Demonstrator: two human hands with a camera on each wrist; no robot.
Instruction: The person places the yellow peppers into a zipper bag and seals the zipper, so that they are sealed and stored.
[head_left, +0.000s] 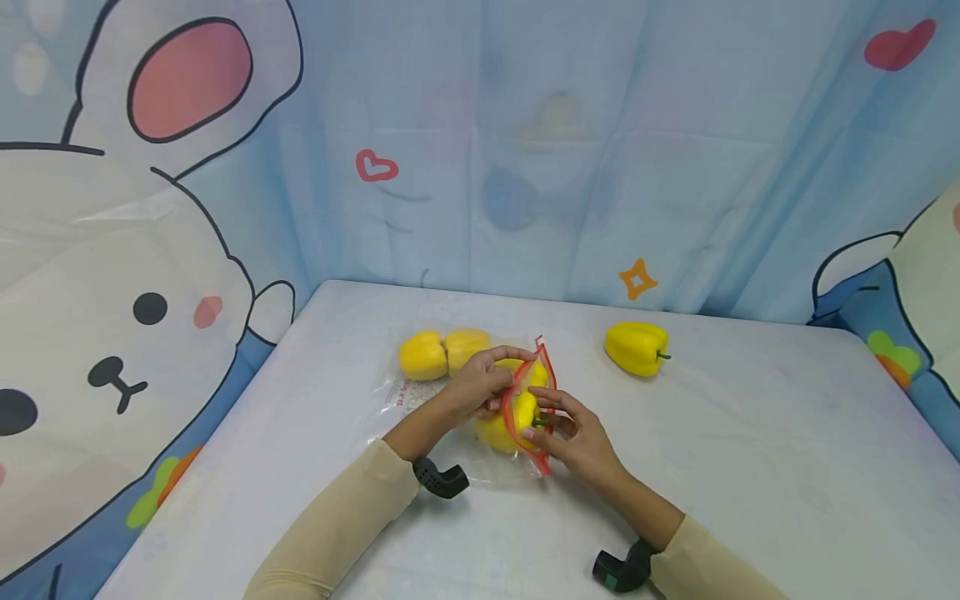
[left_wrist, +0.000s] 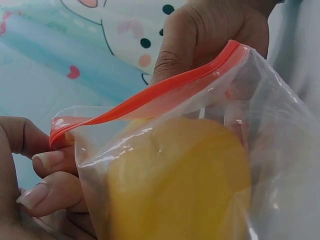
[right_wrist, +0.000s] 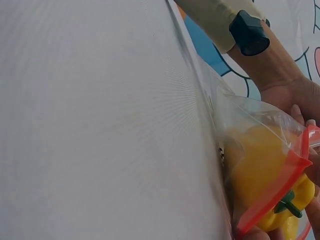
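Note:
A clear zip bag with a red zip edge lies on the table, its mouth turned to the right. My left hand pinches the far part of the red rim, fingers curled in the left wrist view. At the mouth sits a yellow bell pepper, its green stem pointing out. My right hand grips this pepper at its stem end, thumb and fingers spread around it close to the rim. Two more yellow bell peppers lie deeper in the bag; another yellow patch shows behind the rim.
A single yellow bell pepper lies on the white table to the right of the bag. Behind the table hangs a blue curtain with cartoon prints. A black wrist camera sits under the left wrist, another under the right.

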